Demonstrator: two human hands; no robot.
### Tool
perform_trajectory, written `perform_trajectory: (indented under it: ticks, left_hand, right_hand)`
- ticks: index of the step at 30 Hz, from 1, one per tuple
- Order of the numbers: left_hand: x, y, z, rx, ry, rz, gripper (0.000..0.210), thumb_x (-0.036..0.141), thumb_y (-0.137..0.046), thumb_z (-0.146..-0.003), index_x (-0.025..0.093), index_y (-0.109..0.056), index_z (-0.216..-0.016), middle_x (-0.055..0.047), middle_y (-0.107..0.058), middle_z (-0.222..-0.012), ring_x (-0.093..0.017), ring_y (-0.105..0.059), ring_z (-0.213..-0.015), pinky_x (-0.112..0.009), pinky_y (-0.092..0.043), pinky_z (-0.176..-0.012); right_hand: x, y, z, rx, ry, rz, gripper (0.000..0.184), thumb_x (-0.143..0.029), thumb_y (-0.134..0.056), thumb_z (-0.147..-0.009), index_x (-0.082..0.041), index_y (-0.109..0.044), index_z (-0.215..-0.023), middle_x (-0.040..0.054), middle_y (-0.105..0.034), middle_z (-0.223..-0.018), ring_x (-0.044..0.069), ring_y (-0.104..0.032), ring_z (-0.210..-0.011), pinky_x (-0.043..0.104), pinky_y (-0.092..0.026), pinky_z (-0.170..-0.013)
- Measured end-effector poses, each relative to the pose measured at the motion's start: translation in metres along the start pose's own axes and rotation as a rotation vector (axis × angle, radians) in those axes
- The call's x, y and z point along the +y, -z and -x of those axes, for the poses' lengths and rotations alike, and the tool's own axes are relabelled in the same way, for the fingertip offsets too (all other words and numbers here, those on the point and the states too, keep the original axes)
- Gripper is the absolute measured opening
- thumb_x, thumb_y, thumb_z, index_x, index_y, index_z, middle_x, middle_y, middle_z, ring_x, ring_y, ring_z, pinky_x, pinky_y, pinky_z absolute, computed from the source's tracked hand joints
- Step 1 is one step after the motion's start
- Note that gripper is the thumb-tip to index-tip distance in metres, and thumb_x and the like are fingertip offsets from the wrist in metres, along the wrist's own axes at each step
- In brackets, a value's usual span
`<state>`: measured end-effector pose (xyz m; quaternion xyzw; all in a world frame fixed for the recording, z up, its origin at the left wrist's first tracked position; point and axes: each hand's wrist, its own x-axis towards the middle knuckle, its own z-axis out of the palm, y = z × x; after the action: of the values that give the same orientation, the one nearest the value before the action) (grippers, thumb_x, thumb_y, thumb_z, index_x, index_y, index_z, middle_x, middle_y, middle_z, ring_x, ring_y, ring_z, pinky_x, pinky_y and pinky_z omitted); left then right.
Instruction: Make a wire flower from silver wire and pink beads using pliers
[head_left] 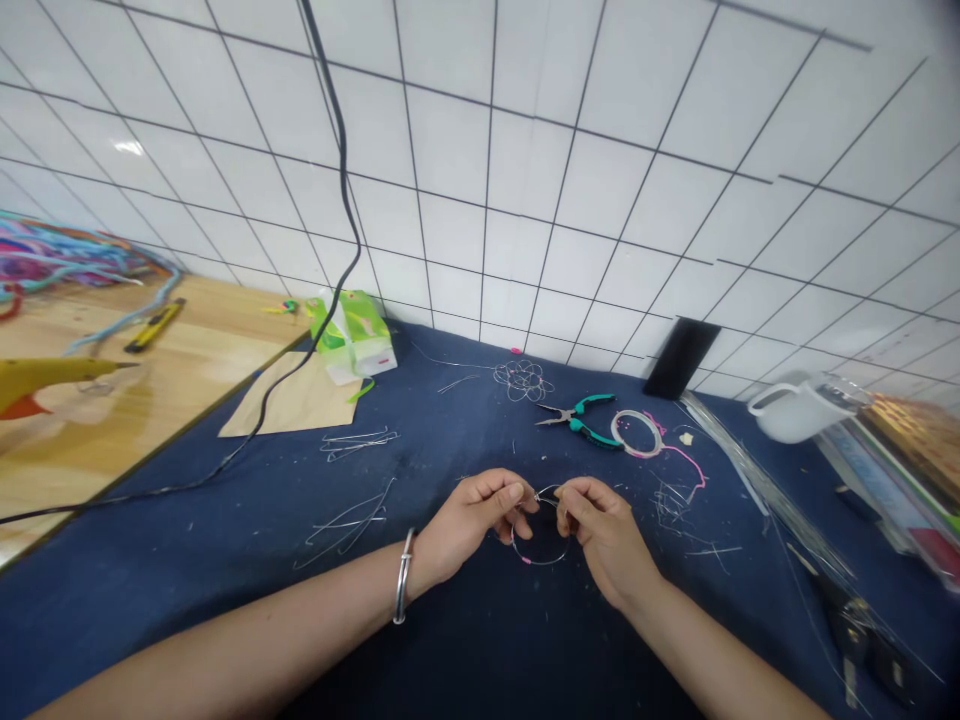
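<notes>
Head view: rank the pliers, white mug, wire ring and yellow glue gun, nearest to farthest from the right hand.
1. Wire ring: held by left hand and right hand.
2. Pliers: just beyond the hands.
3. White mug: back right.
4. Yellow glue gun: far left.

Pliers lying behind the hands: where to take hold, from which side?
Probably by both teal handles, close to where they meet, coming down from above. The pliers lie flat, tips pointing left in view, handles spread open toward the right; a white ring sits right at the nearer handle's end, so coming in from that end looks awkward.
</notes>
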<state>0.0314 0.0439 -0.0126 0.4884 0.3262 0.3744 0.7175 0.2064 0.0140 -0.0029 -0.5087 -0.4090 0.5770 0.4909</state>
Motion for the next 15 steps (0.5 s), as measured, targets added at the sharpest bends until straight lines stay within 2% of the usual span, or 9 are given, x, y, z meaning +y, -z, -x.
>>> perform_trajectory:
  ticks: [6,15]
  left_hand:
    - [-0.0043,0.0021,-0.0024,0.088,0.007,0.01,0.024,0.036,-0.052,-0.082,0.013,-0.056,-0.088,-0.003,-0.06,-0.075,-0.012,-0.06,-0.06,-0.021,-0.044,-0.048]
    - [-0.0054,0.003,-0.0025,0.072,0.01,-0.019,0.023,0.035,-0.05,-0.083,0.013,-0.054,-0.091,-0.003,-0.062,-0.074,-0.012,-0.06,-0.06,-0.023,-0.044,-0.052]
  right_hand:
    - [0.0006,0.0013,-0.0013,-0.012,-0.004,-0.004,0.02,-0.037,-0.058,-0.077,-0.018,-0.058,-0.077,-0.0024,-0.05,-0.06,0.01,-0.043,-0.056,0.025,-0.032,-0.056]
    - [0.0018,0.0024,-0.0017,-0.016,0.01,0.012,0.017,-0.035,-0.056,-0.08,-0.017,-0.057,-0.078,-0.0024,-0.05,-0.061,0.01,-0.044,-0.057,0.025,-0.032,-0.057]
